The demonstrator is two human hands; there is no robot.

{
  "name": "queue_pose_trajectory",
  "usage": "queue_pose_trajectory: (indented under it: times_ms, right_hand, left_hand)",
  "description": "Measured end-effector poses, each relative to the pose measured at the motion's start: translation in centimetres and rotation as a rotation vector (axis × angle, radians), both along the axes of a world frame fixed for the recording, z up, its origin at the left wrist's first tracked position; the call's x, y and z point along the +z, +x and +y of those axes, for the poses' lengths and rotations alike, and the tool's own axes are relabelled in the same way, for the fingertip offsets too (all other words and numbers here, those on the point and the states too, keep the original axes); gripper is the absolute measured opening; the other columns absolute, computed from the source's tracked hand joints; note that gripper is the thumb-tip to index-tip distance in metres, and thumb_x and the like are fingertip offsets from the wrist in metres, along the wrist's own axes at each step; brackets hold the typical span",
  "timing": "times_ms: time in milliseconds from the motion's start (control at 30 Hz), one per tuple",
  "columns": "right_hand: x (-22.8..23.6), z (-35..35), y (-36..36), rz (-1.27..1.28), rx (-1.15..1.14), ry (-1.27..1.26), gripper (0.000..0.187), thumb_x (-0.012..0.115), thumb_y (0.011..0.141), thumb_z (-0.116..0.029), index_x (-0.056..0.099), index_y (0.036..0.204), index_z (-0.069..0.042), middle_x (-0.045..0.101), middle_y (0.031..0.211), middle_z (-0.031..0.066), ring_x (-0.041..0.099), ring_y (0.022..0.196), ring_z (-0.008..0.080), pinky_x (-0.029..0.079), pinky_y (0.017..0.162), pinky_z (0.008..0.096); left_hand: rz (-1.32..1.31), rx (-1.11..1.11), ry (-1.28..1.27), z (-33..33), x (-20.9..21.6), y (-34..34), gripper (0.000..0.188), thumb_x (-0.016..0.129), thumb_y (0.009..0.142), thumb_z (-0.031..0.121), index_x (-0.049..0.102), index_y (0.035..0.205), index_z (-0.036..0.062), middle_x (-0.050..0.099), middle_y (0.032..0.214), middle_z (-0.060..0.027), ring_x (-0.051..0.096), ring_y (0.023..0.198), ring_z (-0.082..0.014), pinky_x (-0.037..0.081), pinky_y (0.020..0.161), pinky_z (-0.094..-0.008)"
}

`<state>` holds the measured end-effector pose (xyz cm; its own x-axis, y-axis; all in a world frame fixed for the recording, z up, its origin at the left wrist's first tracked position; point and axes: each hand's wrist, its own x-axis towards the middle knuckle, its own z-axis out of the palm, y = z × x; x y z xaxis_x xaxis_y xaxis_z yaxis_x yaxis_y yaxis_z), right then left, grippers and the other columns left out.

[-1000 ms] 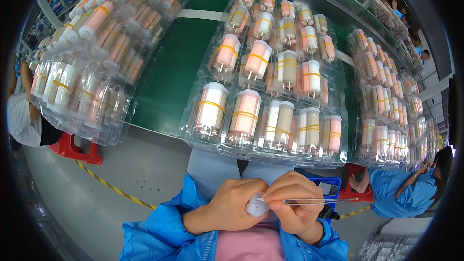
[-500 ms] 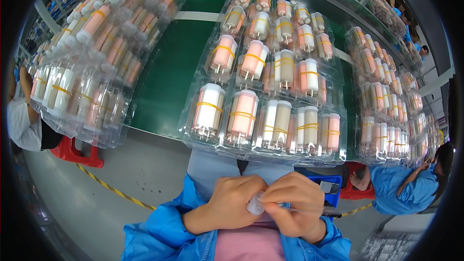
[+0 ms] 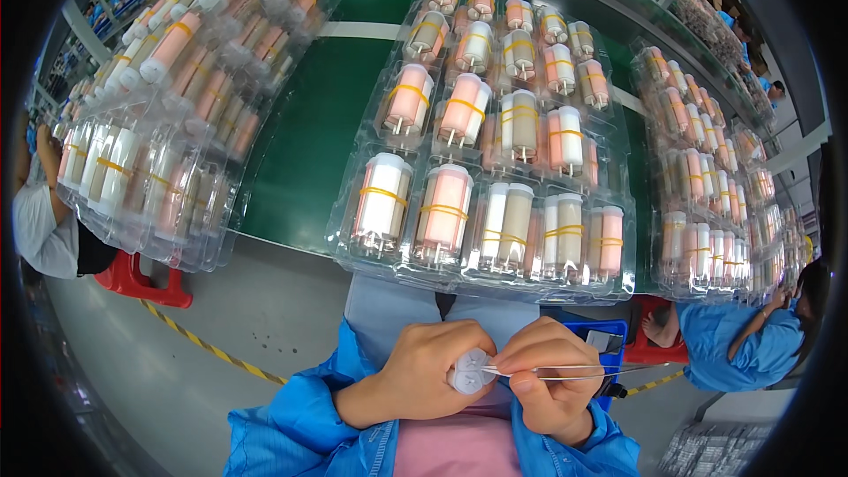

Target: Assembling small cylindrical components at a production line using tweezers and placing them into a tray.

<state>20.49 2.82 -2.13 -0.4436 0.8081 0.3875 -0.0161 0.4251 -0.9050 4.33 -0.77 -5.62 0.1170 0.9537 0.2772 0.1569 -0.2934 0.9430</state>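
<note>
In front of my lap, my left hand [image 3: 422,373] is wrapped round a small bundle of whitish tubes [image 3: 469,374], whose rounded ends point up between thumb and fingers. My right hand [image 3: 549,373] pinches a pair of thin metal tweezers [image 3: 574,367]. The tweezers' tips touch or nearly touch the bundle's end, and their far end points off to the right. Most of the bundle is hidden inside my left hand. Beyond my hands, a stack of clear plastic trays [image 3: 481,285] carries similar white, pink and grey tubes bundled with yellow bands.
More stacked trays stand on the left [image 3: 190,243] and right [image 3: 698,287] of the green table [image 3: 296,155]. A blue bin [image 3: 616,360] is beside my right knee. Red stools [image 3: 146,281] and seated co-workers [image 3: 733,340] flank me. Yellow-black tape [image 3: 208,347] marks the floor.
My right hand has drawn slightly up and right from the bundle. The tweezers, blurred before, now show clearly, and the bundle's end is turned more into view.
</note>
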Motion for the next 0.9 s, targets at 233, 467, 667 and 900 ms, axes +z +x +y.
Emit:
queue_pose_trajectory:
  times_ms: [233,467,667,900]
  right_hand:
    - [-0.9,0.3,0.2,-0.011,-0.089,0.031,0.015,0.071,0.077,-0.007,0.066,0.088,0.001,0.067,0.083,0.0132,0.062,0.067,0.0227,0.048,0.059,0.0293]
    - [-0.8,0.2,0.3,0.055,-0.060,-0.027,0.014,0.070,0.078,-0.008,0.066,0.087,0.001,0.067,0.082,0.0133,0.062,0.070,0.0224,0.048,0.061,0.0301]
    - [-0.6,0.6,0.4,0.054,-0.003,-0.005,0.013,0.070,0.079,-0.009,0.066,0.086,0.000,0.067,0.081,0.0117,0.062,0.069,0.0222,0.047,0.061,0.0309]
    - [-0.6,0.8,0.4,0.067,0.013,0.006,0.010,0.070,0.078,-0.009,0.066,0.083,-0.001,0.067,0.079,0.0113,0.061,0.065,0.0217,0.047,0.058,0.0298]
  left_hand:
    - [-0.073,-0.021,-0.029,0.3,0.2,0.3,0.039,0.077,0.069,0.008,0.054,0.100,0.0029,0.059,0.093,-0.0124,0.060,0.086,-0.0268,0.048,0.059,-0.0338]
    - [-0.105,-0.065,-0.222,-0.1,-0.1,0.1,0.043,0.078,0.072,0.014,0.052,0.104,0.0026,0.060,0.092,-0.0128,0.062,0.082,-0.0288,0.049,0.066,-0.0348]
    - [-0.105,-0.103,-0.136,-0.2,-0.1,0.0,0.044,0.078,0.073,0.017,0.051,0.105,0.0022,0.062,0.092,-0.0131,0.064,0.079,-0.0304,0.050,0.067,-0.0361]
    - [-0.162,-0.208,-0.159,-0.1,0.6,-0.2,0.042,0.076,0.073,0.016,0.053,0.105,0.0010,0.064,0.092,-0.0138,0.066,0.081,-0.0294,0.051,0.068,-0.0348]
